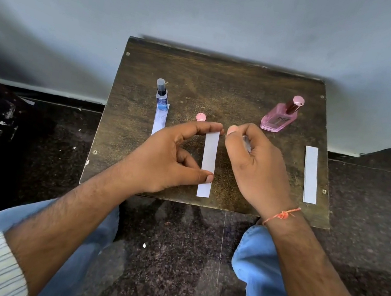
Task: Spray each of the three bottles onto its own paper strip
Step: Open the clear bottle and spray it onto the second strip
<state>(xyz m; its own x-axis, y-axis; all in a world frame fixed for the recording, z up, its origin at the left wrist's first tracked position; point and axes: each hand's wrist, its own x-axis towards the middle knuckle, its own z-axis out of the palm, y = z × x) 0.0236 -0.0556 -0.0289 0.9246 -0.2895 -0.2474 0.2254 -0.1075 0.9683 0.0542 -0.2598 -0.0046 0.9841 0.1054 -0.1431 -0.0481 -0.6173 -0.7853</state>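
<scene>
A: Head view puts the middle paper strip (208, 163) at the centre of the frame, flat on the tabletop (223, 88). The left hand (172, 157) spans it, forefinger at the top end, thumb pressing near the lower end.

B: And the right hand (255, 162)?

A: Its fingers are curled round something small and clear, most likely the middle bottle (247, 143); most of it is hidden. The thumb sits on top, just right of the strip's upper end. A pink cap (201, 117) lies above the left hand.

B: So how to do it well?

A: I'd keep the strip pinned, point the nozzle at bare paper between the left fingers, and press once, firmly.

B: The others?

A: A blue bottle (162, 96) stands at upper left on its own strip (160, 119). A pink bottle (281, 116) stands at upper right, capped; its strip (310, 174) lies well below it at the right edge.

B: Any writing?

A: Dark letters on the pink bottle, perhaps "DG"; too small to be sure. The blue label is unreadable.
</scene>
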